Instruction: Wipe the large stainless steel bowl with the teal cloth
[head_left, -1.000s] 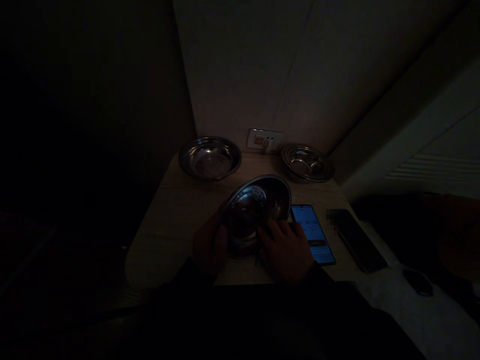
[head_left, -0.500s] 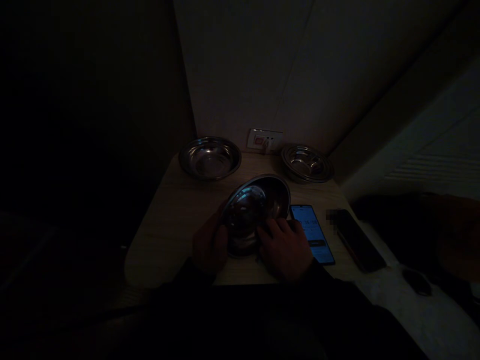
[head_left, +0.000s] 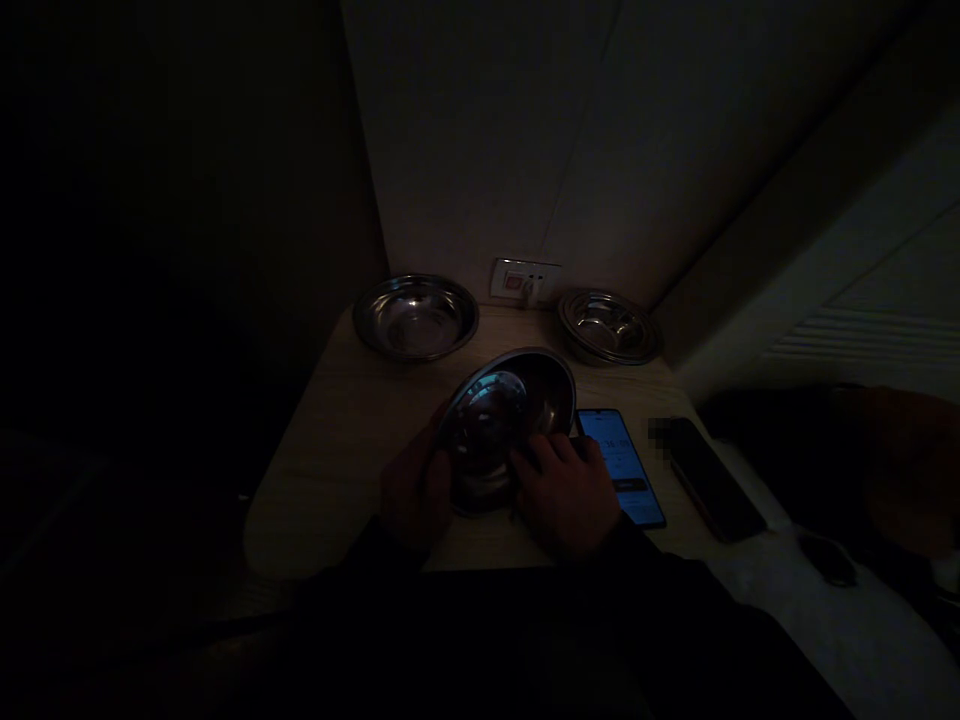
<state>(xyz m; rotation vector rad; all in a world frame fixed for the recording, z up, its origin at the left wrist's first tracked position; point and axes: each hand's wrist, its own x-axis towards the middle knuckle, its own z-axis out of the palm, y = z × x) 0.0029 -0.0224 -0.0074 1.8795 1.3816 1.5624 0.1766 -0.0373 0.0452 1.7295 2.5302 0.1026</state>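
Observation:
A shiny metal bowl [head_left: 487, 430] is tilted up over the near part of the table, its hollow side facing me and catching a bluish reflection. My left hand [head_left: 416, 495] grips its left edge, thumb on the inside and fingers hidden behind. Curled over the bowl's near right side is my right hand [head_left: 566, 490], knuckles up and fingertips at the inner wall. Darkness hides whether anything lies under those fingers. Just right of that hand lies a phone [head_left: 622, 470] with a lit screen, partly covered by the hand.
On the pale wooden table [head_left: 315, 470], a wide metal bowl [head_left: 416, 318] stands back left and stacked metal bowls [head_left: 609, 328] back right. A wall socket [head_left: 525, 281] is behind them. A dark oblong object [head_left: 716, 480] lies right of the phone, a small dark item [head_left: 827, 560] beyond it.
The whole view has shifted very slightly. Both hands keep the same hold, and the bowl stays tilted almost as before.

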